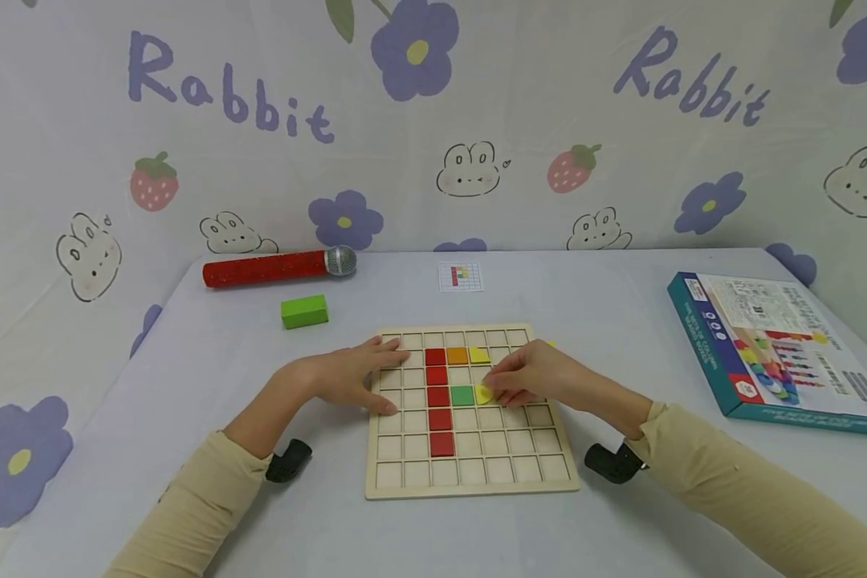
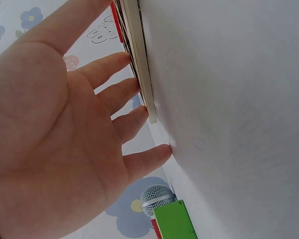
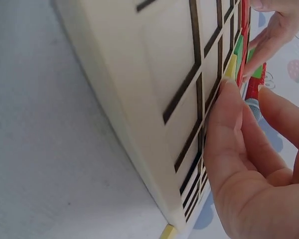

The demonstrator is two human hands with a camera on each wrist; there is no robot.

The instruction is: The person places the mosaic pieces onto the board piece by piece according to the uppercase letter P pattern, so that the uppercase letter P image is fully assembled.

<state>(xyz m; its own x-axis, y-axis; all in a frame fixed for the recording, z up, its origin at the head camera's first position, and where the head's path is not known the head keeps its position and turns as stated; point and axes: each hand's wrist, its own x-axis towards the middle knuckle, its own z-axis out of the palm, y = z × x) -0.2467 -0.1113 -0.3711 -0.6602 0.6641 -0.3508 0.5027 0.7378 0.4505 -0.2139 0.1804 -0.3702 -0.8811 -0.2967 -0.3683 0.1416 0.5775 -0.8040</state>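
A wooden grid board (image 1: 477,491) lies on the table. Five red square tiles (image 1: 441,419) form a column, with an orange tile (image 1: 457,356), a green tile (image 1: 462,395) and a yellow tile with a cut corner (image 1: 479,355) to their right. At a rounded yellow tile (image 1: 483,394) beside the green one is my right hand (image 1: 538,373). In the right wrist view a fingertip touches this yellow tile (image 3: 230,68), while another digit stands apart from it. My left hand (image 1: 347,376), fingers spread, rests on the board's left edge.
Behind the board lies a small pattern card (image 1: 460,277). A green block (image 1: 304,311) and a red microphone (image 1: 274,269) lie at the back left. The game box (image 1: 787,353) is on the right. A yellow piece (image 3: 168,231) lies just off the board's edge.
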